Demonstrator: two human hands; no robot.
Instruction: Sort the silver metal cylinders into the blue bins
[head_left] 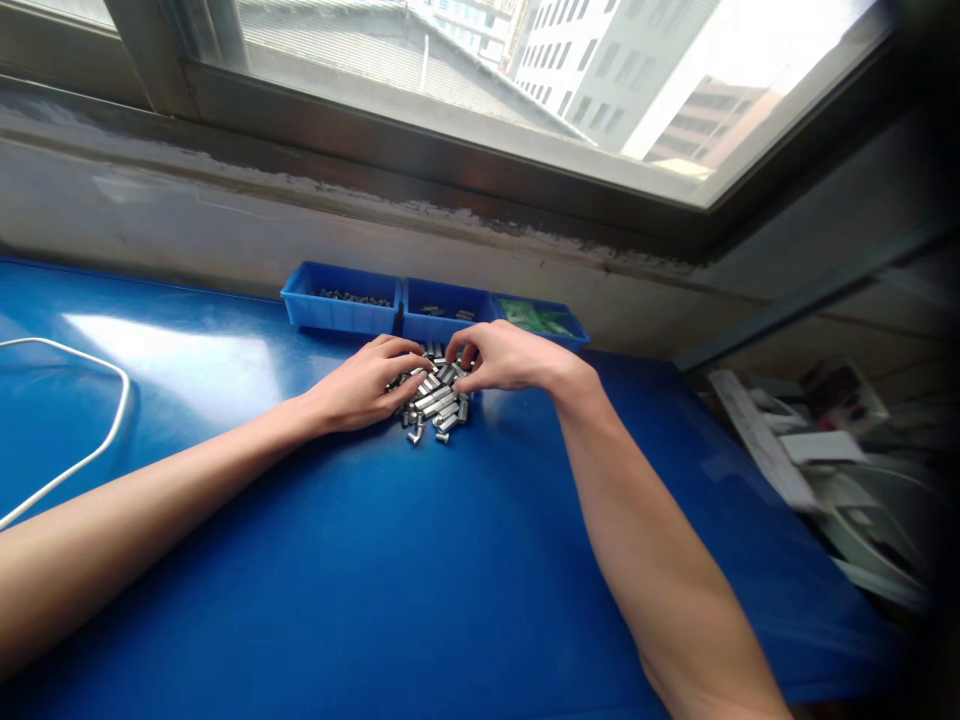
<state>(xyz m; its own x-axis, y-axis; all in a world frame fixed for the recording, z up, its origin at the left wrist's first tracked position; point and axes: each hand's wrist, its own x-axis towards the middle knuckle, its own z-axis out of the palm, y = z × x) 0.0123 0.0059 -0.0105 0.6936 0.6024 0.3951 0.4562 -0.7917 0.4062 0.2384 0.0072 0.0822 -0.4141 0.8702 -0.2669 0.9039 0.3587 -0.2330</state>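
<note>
A heap of small silvery metal cylinders (435, 400) lies on the blue tabletop, with a few shorter metal pieces (415, 436) at its near edge. At the heap's left side, my left hand (373, 383) rests with its fingers apart and slightly curved over the pieces. From the right, my right hand (504, 356) reaches in with bent fingers, thumb and fingertips apart at the heap. Nothing shows gripped in either hand, though some fingertips overlap the pieces.
Behind the heap stand a blue bin (341, 315) of small metal parts, a middle bin (450, 298) with a few cylinders, and a right bin (574, 325) holding green packets (534, 317). A white cable (112, 430) curves across the blue table (360, 600). A window rises beyond.
</note>
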